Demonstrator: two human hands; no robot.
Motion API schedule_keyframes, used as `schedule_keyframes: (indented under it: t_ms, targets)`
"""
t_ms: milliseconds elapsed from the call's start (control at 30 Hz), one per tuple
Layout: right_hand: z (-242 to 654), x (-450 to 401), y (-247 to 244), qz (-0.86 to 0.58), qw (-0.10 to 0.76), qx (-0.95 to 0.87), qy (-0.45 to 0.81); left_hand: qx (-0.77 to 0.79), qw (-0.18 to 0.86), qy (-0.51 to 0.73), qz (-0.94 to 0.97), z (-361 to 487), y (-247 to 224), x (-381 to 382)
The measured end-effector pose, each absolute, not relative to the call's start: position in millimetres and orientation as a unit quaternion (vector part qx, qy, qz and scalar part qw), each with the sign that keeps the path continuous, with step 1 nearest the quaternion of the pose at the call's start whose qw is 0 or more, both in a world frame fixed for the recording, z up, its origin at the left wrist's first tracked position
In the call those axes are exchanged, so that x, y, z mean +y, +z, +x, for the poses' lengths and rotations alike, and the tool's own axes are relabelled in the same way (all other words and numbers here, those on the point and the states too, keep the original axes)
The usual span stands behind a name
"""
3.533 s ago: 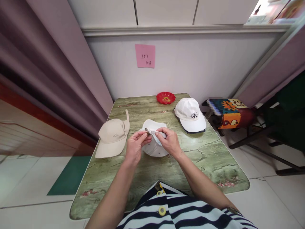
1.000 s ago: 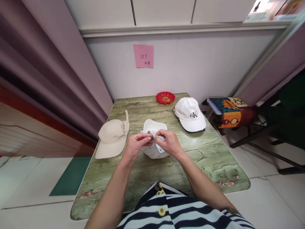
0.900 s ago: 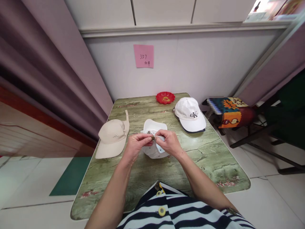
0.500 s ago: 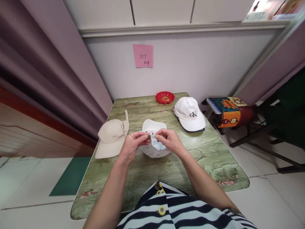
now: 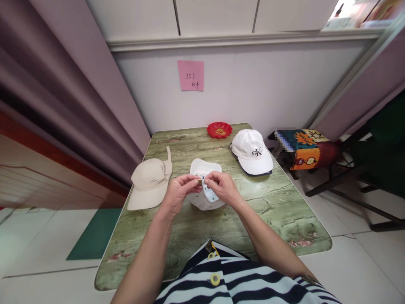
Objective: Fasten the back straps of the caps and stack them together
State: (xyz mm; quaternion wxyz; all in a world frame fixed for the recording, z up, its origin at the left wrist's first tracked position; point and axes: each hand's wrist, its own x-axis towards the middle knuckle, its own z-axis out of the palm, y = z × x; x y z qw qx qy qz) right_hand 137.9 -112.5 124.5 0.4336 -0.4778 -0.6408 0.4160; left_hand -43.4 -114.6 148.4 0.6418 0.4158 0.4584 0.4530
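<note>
A white cap point(image 5: 206, 166) with small dark dots on its crown lies in front of me, its brim pointing away. My left hand point(image 5: 181, 191) is closed in a pinch on a small brass-coloured buckle point(image 5: 200, 182) at the cap's back strap. Just to its right, my right hand point(image 5: 224, 187) pinches the strap, thumb against forefinger. Both sets of fingertips nearly meet above the cap's opening and cover most of the strap, so how far it runs through the buckle cannot be seen.
On the left of the green wood-patterned table point(image 5: 268, 223) lies a beige cap point(image 5: 148, 179), its strap sticking up. A white cap with black letters point(image 5: 252, 147) rests on a dark cap point(image 5: 260, 174) at right. A red scalloped dish point(image 5: 219, 130) stands at the back, before the wall.
My right fingertips have shifted slightly left, closer to the left hand, and more of the buckle shows. The caps lie as before; the view has moved a little.
</note>
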Motion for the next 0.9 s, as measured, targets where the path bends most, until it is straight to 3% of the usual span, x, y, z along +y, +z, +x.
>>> schedule_keyframes:
  t_ms: [333, 567, 900]
  targets:
    - [132.6, -117.3, 130.5, -0.496, 0.435, -0.638, 0.398, 0.468, 0.627, 0.452, 0.428, -37.2, 149.5, -115.9]
    - [140.7, -117.3, 128.2, -0.452, 0.415, -0.606, 0.507, 0.474, 0.619, 0.467, 0.417, -47.2, 152.0, -112.4]
    - [141.5, -114.8, 123.7, -0.487, 0.407, -0.645, 0.426, 0.46, 0.644, 0.411, 0.453, -51.5, 151.2, -111.1]
